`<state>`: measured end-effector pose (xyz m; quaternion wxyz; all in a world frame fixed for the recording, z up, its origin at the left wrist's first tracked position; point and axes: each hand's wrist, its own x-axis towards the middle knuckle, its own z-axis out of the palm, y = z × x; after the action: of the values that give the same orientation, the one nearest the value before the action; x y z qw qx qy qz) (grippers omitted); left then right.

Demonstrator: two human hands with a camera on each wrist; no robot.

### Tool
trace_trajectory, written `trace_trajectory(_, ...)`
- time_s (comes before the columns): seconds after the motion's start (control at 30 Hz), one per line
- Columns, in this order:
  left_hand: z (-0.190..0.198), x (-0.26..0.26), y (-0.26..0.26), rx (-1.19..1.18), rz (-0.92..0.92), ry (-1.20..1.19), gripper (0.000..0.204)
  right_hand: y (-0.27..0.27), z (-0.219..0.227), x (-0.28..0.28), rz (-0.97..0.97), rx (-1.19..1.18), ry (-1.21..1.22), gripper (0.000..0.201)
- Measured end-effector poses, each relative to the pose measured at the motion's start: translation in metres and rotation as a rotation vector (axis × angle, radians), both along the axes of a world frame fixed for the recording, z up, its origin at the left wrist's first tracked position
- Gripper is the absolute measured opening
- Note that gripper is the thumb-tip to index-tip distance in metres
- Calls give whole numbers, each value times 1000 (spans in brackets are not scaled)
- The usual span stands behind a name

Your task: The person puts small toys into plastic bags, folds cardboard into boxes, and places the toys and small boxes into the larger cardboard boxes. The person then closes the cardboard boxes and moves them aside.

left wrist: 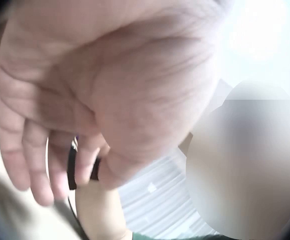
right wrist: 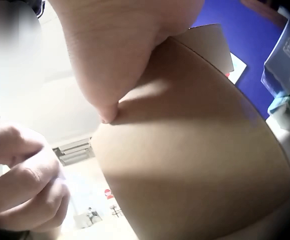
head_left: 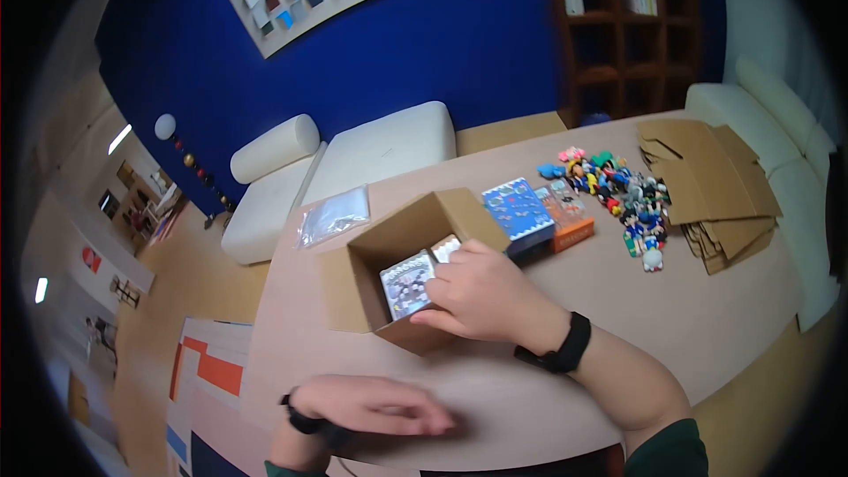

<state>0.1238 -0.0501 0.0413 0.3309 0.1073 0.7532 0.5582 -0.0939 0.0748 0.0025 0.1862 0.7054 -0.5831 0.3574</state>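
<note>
Your right hand (head_left: 486, 296) bends its fingers over the small boxes (head_left: 406, 284) inside the open carton (head_left: 340, 296); I can't tell whether it grips one. Your left hand (head_left: 371, 405), at 7 o'clock of the carton, is relaxed and holds nothing. You seem to be handling the boxes; next probably calls for clearing the rim. At 2 o'clock, the blue box (head_left: 518, 210) and orange box (head_left: 574, 235) bear unreadable lettering.

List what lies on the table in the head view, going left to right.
Clear plastic, open box, blue box, toy figures, flat cardboard.
</note>
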Motion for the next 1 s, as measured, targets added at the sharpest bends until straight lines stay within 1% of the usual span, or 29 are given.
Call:
trace_trajectory(0.07, 8, 27, -30, 70, 58, -115, 26, 0, -3, -2, -18, -3, -7, 37)
trace_trajectory(0.13, 1, 52, -58, -118, 350, -207, 24, 0, -5, -3, 7, -3, -20, 38)
trace_trajectory(0.17, -6, 49, -68, -125, 344, -215, 24, 1, -5, -3, 6, -1, -19, 38)
trace_trajectory(0.23, -27, 42, -92, -344, 751, 16, 22, 2, -5, -3, -2, 10, -18, 38)
trace_trajectory(0.3, -55, 29, -113, -226, 1147, 165, 27, 1, -3, -1, -1, 20, -4, 37)
trace_trajectory(0.33, -56, 18, -113, -229, 1151, 170, 27, 2, -2, -2, -2, 35, 5, 37)
trace_trajectory(0.4, -52, -12, -115, 371, 1524, 158, 40, 0, -3, -2, -6, 48, 21, 36)
trace_trajectory(0.43, -59, -19, -126, 373, 1517, 165, 40, -1, -6, -2, -5, 5, 26, 38)
trace_trajectory(0.5, -72, -35, -149, 351, 1368, 426, 51, 1, -6, -2, -12, -38, 38, 40)
trace_trajectory(0.53, -60, -46, -135, 357, 1359, 432, 51, 2, -5, -1, -8, -26, 33, 40)
trace_trajectory(0.6, -25, -69, -87, 498, 1207, 491, 50, 3, -4, -3, -11, -13, 28, 41)
trace_trajectory(0.63, -21, -73, -81, 439, 1291, 494, 49, 3, -4, -2, -8, 1, 26, 41)
trace_trajectory(0.67, -24, -78, -82, 439, 1291, 492, 49, 2, -4, -1, -1, 15, 23, 42)
trace_trajectory(0.73, -37, -86, -91, 389, 1321, 657, 43, 2, -2, -1, -6, 14, 30, 41)
trace_trajectory(0.8, -48, -85, -96, 276, 1304, 648, 39, 1, -3, -1, -7, 20, 39, 41)
trace_trajectory(0.83, -44, -87, -88, 246, 1343, 621, 37, 1, -3, 0, -10, 37, 27, 42)
trace_trajectory(0.87, -42, -87, -80, 253, 1349, 620, 37, 1, -3, 0, -14, 55, 15, 43)
trace_trajectory(0.9, -41, -86, -74, 311, 1355, 609, 37, 1, -3, -1, -12, 62, 20, 43)
trace_trajectory(0.97, -46, -87, -74, 421, 1382, 591, 37, 0, 2, -5, 42, -39, -4, 37)
trace_trajectory(1.0, -50, -87, -77, 426, 1392, 594, 37, 2, 7, -7, 51, -34, 0, 37)
